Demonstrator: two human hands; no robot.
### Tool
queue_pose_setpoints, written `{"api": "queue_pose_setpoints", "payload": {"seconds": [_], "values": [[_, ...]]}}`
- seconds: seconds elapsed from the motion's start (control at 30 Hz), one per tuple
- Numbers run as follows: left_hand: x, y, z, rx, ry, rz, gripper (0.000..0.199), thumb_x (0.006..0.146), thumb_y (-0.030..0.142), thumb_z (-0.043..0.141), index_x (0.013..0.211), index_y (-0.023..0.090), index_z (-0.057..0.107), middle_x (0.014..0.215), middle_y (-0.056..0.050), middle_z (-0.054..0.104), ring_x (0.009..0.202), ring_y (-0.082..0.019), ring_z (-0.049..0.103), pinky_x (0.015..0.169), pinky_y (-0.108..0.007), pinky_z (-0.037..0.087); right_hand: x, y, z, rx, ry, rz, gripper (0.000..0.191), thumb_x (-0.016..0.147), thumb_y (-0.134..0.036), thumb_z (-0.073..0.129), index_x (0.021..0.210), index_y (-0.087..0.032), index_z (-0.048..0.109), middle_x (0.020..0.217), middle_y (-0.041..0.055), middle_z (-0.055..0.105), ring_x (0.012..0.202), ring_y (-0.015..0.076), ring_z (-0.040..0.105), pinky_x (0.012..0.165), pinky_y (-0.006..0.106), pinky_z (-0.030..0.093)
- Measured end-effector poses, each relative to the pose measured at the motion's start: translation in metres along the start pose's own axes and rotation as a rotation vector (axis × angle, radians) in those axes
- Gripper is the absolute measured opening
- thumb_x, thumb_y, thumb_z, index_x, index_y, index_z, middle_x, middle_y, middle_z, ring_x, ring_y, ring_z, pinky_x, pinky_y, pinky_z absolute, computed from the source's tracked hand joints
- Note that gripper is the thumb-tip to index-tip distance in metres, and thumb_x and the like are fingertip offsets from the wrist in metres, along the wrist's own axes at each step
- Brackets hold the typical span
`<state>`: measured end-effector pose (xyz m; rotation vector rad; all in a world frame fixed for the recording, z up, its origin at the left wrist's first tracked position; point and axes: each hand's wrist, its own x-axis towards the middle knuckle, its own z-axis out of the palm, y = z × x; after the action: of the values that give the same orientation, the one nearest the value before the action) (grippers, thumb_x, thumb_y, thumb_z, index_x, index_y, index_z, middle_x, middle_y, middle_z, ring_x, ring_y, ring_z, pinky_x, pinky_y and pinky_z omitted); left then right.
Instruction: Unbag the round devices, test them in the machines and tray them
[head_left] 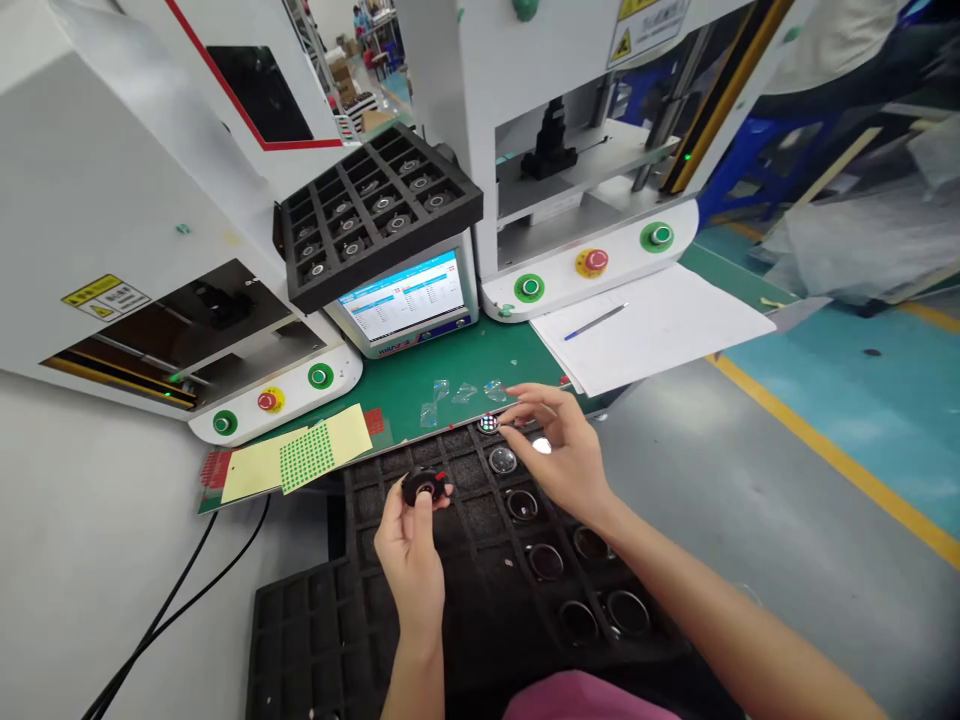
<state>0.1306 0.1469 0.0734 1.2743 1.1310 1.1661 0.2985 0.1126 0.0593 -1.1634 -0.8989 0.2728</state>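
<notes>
My left hand (414, 545) is closed around a round black watch-like part (424, 487), thumb on its ringed centre. A small red piece shows at the part's upper right edge. Over the far end of the black foam tray (469, 480), my right hand (559, 450) has thumb and a fingertip pinched at the right edge of a round watch face (489, 423). Coloured icons glow on that face. Closer to me, more round watch faces (523, 505) sit in the tray's compartments. Under my right hand, a bright round face (541, 444) is partly covered.
Clear film scraps (463, 393) lie on the green bench (495, 345). A second foam tray (382, 215) with round parts rests on a monitor (409, 300). Presses (592, 230) with buttons stand on both sides. Paper sheets (652, 325), a pen (596, 321) and a dotted sticker sheet (306, 460) lie nearby.
</notes>
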Motion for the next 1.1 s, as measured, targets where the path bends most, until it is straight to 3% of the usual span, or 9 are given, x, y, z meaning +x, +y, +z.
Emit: {"api": "queue_pose_setpoints", "payload": {"seconds": [0.23, 0.33, 0.47, 0.63, 0.73, 0.8, 0.87, 0.97, 1.1], "values": [[-0.005, 0.011, 0.003, 0.061, -0.101, 0.091, 0.023, 0.084, 0.043, 0.07, 0.092, 0.021, 0.074, 0.085, -0.003, 0.072, 0.075, -0.017, 0.072, 0.07, -0.025, 0.06, -0.022, -0.028, 0.016, 0.135, -0.192, 0.086, 0.037, 0.083, -0.013, 0.069, 0.11, -0.028, 0.05, 0.114, 0.0067, 0.062, 0.087, 0.0162, 0.072, 0.087, 0.038, 0.06], [-0.007, 0.014, 0.004, 0.083, -0.148, 0.124, 0.021, 0.085, 0.04, 0.069, 0.091, 0.021, 0.075, 0.085, -0.004, 0.072, 0.079, -0.017, 0.071, 0.072, -0.024, 0.06, -0.028, -0.035, 0.021, 0.159, -0.162, 0.12, 0.038, 0.083, -0.01, 0.069, 0.111, -0.028, 0.05, 0.112, 0.0052, 0.061, 0.082, 0.0141, 0.071, 0.083, 0.035, 0.061], [-0.012, 0.013, 0.005, 0.114, -0.175, 0.157, 0.019, 0.087, 0.038, 0.067, 0.092, 0.022, 0.075, 0.085, -0.004, 0.072, 0.079, -0.017, 0.071, 0.072, -0.024, 0.059, -0.029, -0.036, 0.023, 0.162, -0.125, 0.152, 0.036, 0.082, -0.006, 0.066, 0.108, -0.028, 0.054, 0.108, 0.0028, 0.061, 0.07, 0.0097, 0.069, 0.065, 0.024, 0.06], [-0.019, 0.006, 0.005, 0.172, -0.103, 0.151, 0.018, 0.088, 0.037, 0.065, 0.093, 0.022, 0.074, 0.088, -0.005, 0.072, 0.081, -0.017, 0.071, 0.073, -0.024, 0.058, -0.039, -0.051, 0.017, 0.193, -0.16, 0.217, 0.024, 0.087, -0.015, 0.066, 0.105, -0.027, 0.054, 0.115, 0.0055, 0.061, 0.065, 0.0077, 0.066, 0.067, 0.025, 0.062], [-0.011, -0.001, -0.001, 0.141, 0.062, 0.085, 0.024, 0.086, 0.041, 0.067, 0.094, 0.019, 0.071, 0.085, -0.005, 0.073, 0.073, -0.017, 0.071, 0.07, -0.026, 0.058, -0.04, -0.053, 0.008, 0.228, -0.2, 0.246, 0.023, 0.088, -0.019, 0.067, 0.104, -0.027, 0.052, 0.116, 0.0077, 0.063, 0.065, 0.0088, 0.065, 0.066, 0.027, 0.061], [0.0, -0.006, -0.009, 0.069, 0.181, 0.024, 0.027, 0.084, 0.043, 0.068, 0.092, 0.017, 0.069, 0.081, -0.004, 0.073, 0.069, -0.016, 0.071, 0.069, -0.025, 0.057, -0.031, -0.035, 0.004, 0.132, -0.216, 0.194, 0.021, 0.091, -0.02, 0.063, 0.104, -0.027, 0.049, 0.116, 0.0085, 0.064, 0.069, 0.0112, 0.066, 0.068, 0.03, 0.061], [0.009, -0.009, -0.017, -0.011, 0.229, -0.021, 0.029, 0.082, 0.044, 0.07, 0.089, 0.017, 0.068, 0.079, -0.002, 0.073, 0.07, -0.014, 0.071, 0.071, -0.023, 0.056, -0.015, 0.001, 0.005, -0.05, -0.212, 0.108, 0.022, 0.092, -0.021, 0.059, 0.108, -0.027, 0.046, 0.117, 0.0088, 0.063, 0.076, 0.0139, 0.068, 0.076, 0.035, 0.061], [0.013, -0.012, -0.026, -0.08, 0.188, -0.084, 0.032, 0.078, 0.047, 0.074, 0.086, 0.016, 0.068, 0.078, -0.001, 0.073, 0.073, -0.014, 0.072, 0.072, -0.021, 0.056, 0.018, 0.071, 0.018, -0.181, -0.267, 0.068, 0.032, 0.086, -0.017, 0.061, 0.114, -0.024, 0.047, 0.123, 0.0127, 0.058, 0.096, 0.0217, 0.067, 0.084, 0.043, 0.058], [0.009, -0.014, -0.035, -0.069, 0.132, -0.151, 0.039, 0.072, 0.049, 0.079, 0.089, 0.015, 0.07, 0.08, -0.002, 0.073, 0.073, -0.015, 0.072, 0.071, -0.022, 0.057, 0.053, 0.133, 0.05, -0.248, -0.524, -0.009, 0.024, 0.086, -0.015, 0.063, 0.109, -0.016, 0.059, 0.134, 0.0159, 0.053, 0.115, 0.0273, 0.061, 0.094, 0.047, 0.054]]}}
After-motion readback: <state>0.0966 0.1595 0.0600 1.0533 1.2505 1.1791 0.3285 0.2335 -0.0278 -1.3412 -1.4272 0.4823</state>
